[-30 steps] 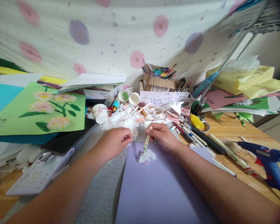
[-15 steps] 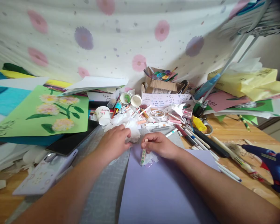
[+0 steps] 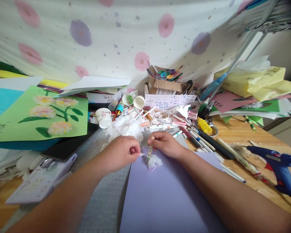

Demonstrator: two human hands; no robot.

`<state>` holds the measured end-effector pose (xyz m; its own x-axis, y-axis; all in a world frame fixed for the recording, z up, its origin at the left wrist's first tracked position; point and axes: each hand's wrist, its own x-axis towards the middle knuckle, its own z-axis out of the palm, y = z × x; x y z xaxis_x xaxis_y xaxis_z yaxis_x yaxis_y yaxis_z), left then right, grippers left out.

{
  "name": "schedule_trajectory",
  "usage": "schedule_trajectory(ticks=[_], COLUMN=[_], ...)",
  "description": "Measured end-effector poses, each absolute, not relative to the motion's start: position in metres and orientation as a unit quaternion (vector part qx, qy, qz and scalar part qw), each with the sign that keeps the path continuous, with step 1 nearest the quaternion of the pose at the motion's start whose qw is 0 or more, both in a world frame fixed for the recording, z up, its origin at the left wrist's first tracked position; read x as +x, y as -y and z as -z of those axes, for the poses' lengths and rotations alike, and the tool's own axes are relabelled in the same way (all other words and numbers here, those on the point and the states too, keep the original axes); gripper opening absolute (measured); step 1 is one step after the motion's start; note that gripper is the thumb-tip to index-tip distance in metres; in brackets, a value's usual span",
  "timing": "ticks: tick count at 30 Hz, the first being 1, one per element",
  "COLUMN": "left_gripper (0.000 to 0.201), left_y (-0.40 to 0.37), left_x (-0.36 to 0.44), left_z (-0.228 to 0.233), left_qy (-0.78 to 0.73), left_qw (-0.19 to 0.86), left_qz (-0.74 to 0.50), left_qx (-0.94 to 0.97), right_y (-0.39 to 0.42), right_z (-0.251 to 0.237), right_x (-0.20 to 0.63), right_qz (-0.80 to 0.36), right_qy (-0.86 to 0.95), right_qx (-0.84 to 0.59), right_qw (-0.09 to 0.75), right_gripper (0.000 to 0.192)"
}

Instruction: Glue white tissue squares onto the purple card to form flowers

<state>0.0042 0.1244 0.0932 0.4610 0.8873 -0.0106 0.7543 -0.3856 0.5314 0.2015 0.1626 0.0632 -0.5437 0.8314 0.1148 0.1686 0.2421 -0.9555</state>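
My right hand point(image 3: 166, 143) is closed on a flat wooden stick point(image 3: 149, 153) with green marks, its lower end by a small cluster of white tissue pieces point(image 3: 155, 160). That cluster sits near the top of a purple sheet of paper point(image 3: 169, 200). Just left of the stick, my left hand point(image 3: 123, 152) pinches a small scrap of white tissue point(image 3: 142, 154) between its fingertips. Beyond the left hand lies a loose heap of white tissue paper point(image 3: 129, 127).
Markers and pens crowd the back, beside paper cups point(image 3: 103, 118) and a cardboard box point(image 3: 166, 86). At left are a green flower picture point(image 3: 63, 129) and a black phone point(image 3: 60, 149). A blue glue gun point(image 3: 280, 165) lies at right on the wooden table point(image 3: 235, 131).
My left hand has come away from the tissue heap and moved slightly right, toward the stick, with a scrap in its fingers. The right hand still holds the stick near the white cluster.
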Motion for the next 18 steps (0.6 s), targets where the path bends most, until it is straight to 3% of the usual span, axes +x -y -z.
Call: schedule_trajectory(ticks=[11, 18], left_gripper=[0.018, 0.017], left_y=[-0.115, -0.114], left_x=[0.02, 0.021], left_z=[-0.085, -0.084], left_qy=[-0.425, -0.407], left_qw=[0.249, 0.261], left_qz=[-0.079, -0.099], left_qx=[0.867, 0.869], right_y=[-0.159, -0.154], right_z=[-0.068, -0.067], right_x=[0.202, 0.196], right_qz=[-0.521, -0.551], right_qy=[0.677, 0.706], right_qx=[-0.335, -0.315], right_qw=[0.398, 0.314], right_gripper=[0.029, 0.029])
